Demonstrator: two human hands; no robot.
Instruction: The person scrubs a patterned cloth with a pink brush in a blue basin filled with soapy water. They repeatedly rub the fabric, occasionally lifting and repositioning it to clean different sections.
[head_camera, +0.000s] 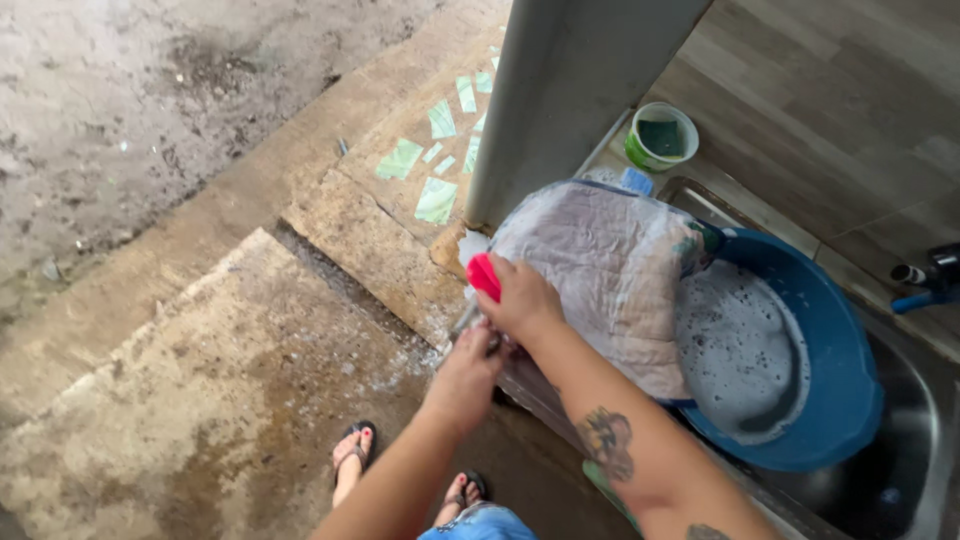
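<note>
Red plastic scrubbing brush (484, 276) is clenched in the right hand (522, 300) on pale quilted cloth (600, 270); the left hand (465, 375) seemingly pinches its edge.

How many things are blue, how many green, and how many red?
Blue: 1, the big soapy basin
Green: 1, the small tub by the post
Red: 1, the brush in the right hand
Total: 3

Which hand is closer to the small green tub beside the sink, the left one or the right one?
Right. The right hand, holding a red brush on the cloth, lies nearer the green tub. The left hand is lower, at the sink's edge, farther away.
</note>
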